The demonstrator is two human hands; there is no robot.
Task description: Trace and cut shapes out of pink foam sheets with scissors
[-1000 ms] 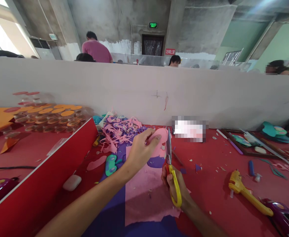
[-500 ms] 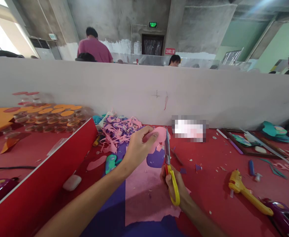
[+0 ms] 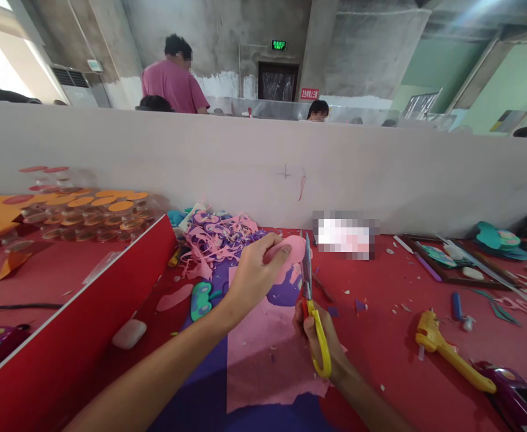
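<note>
My left hand (image 3: 261, 267) pinches a rounded pink felt piece (image 3: 294, 247) between thumb and fingers, above the table. In my right hand (image 3: 319, 330) is a pair of scissors (image 3: 307, 276) with yellow and red handles, its blades pointing up and away from me. The blades stand at the right edge of the felt piece; whether they touch it I cannot tell. Below both hands lies a pink felt sheet (image 3: 263, 354) on purple felt (image 3: 191, 384). A cut pink strip (image 3: 174, 298) and a teal felt shape (image 3: 200, 301) lie left of my forearm.
A heap of pink and purple scraps (image 3: 218, 234) lies against the white partition (image 3: 191, 156). On the right are a yellow glue gun (image 3: 452, 348) and a brown tray (image 3: 456, 273). A red divider (image 3: 110, 300) stands left, with orange-topped clear cups (image 3: 92, 213) beyond it.
The felt piece has turned slightly in my left hand, and the scissor blades have shifted a little right and appear more closed. Behind the partition, a person in pink has turned their head.
</note>
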